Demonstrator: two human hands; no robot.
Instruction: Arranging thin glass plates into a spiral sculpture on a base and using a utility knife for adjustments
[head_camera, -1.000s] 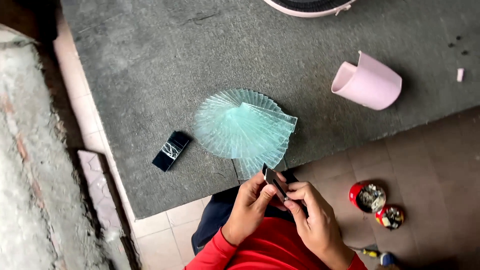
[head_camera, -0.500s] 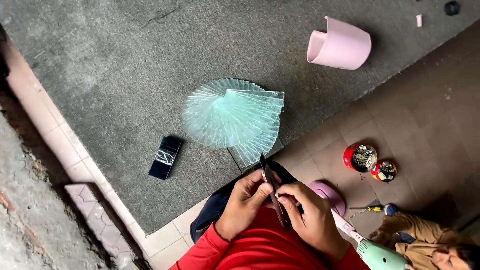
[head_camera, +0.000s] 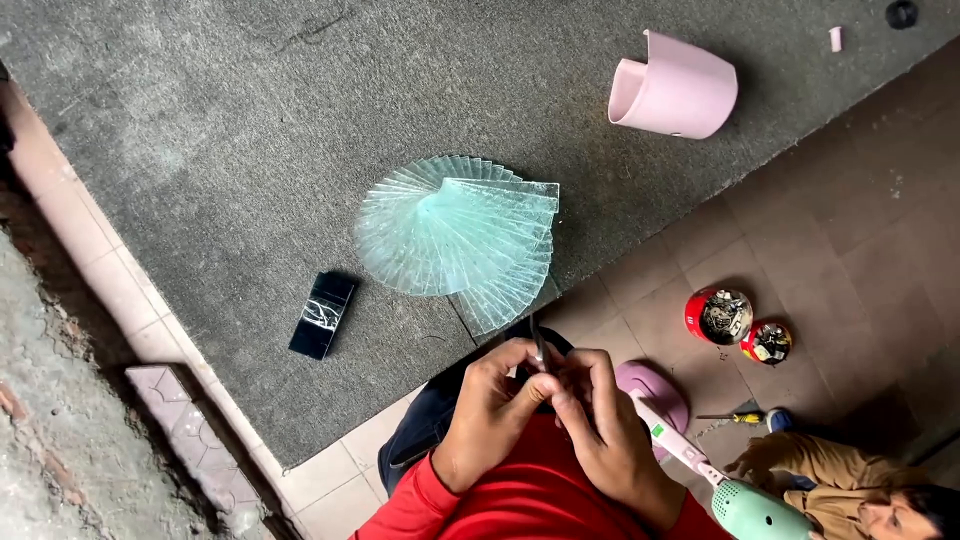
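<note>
Hands: left (head_camera: 490, 405) and right (head_camera: 600, 430) pressed together, pinching thin dark phone (head_camera: 538, 345) edge-on. Beyond them: fanned glass sheets (head_camera: 455, 240), already stacked. Left of fan: another phone (head_camera: 322, 315), untouched.

Fanned stack of glass sheets (head_camera: 455, 240) on grey carpet (head_camera: 250, 120), pink curved shell (head_camera: 672, 90), two red tins (head_camera: 738, 325)

dark strip (head_camera: 538, 342) now upright between fingers (head_camera: 520, 375)

Fingers (head_camera: 560, 385) hide most of the thin dark piece (head_camera: 537, 340); mint tool (head_camera: 755, 510) cut off below
</note>
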